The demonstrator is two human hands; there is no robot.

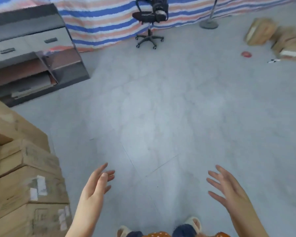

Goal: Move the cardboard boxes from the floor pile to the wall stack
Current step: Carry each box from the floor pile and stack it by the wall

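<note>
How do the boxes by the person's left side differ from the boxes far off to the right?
The stacked boxes are piled in neat layers close beside the left hand; the floor boxes lie scattered and tilted across the room. The stacked ones show white labels; the floor ones look blurred. All are brown cardboard.

one head-worn wide view looks forward and steeply down at the grey floor (161, 100), from standing height.

Matt brown cardboard boxes (24, 168) with white paper labels; pale floor (161, 108) smooth, faintly sheened — probably tile. Striped tarp (101, 23) looks woven plastic; office chair (149, 19) — dark fabric seat, black plastic base.
</note>
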